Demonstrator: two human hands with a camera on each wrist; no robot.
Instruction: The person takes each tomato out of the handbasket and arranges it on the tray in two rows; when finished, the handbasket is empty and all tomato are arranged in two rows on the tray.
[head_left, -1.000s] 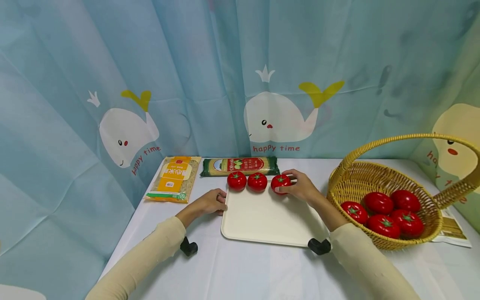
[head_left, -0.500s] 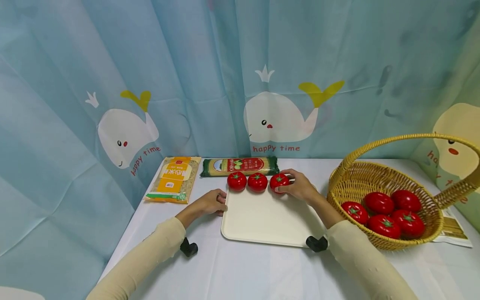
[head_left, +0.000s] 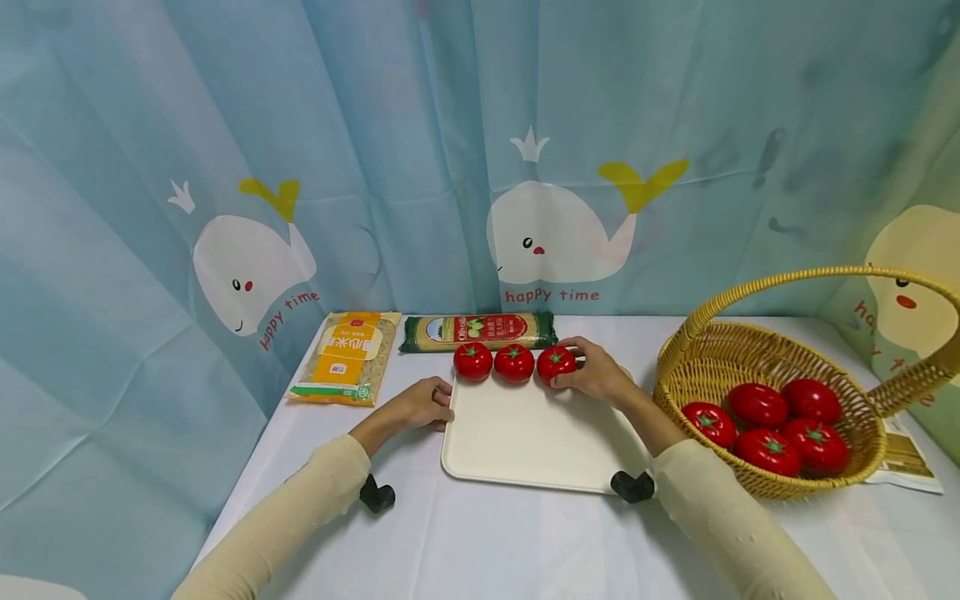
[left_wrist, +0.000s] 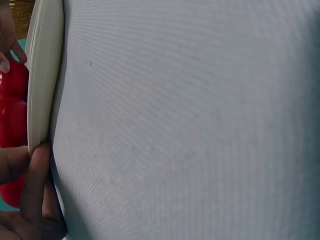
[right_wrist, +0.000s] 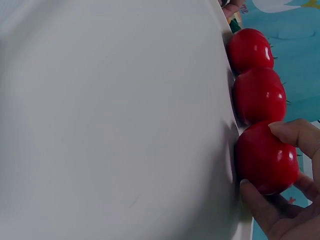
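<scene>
A cream tray lies on the table with three red tomatoes in a row along its far edge. My right hand holds the rightmost tomato, thumb and fingers spread round its sides. To its left sit the middle tomato and the left tomato. In the right wrist view the held tomato stands right against its neighbour. My left hand pinches the tray's left rim; the left wrist view shows thumb and fingers on either side of that rim.
A wicker basket with a tall handle stands at the right, several tomatoes inside. Behind the tray lies a spaghetti pack. An orange grain bag is at the left. A flat packet shows partly under the basket.
My right hand has slid the rightmost tomato slightly left, narrowing the gap to the middle one. My left hand has stayed at the tray rim.
</scene>
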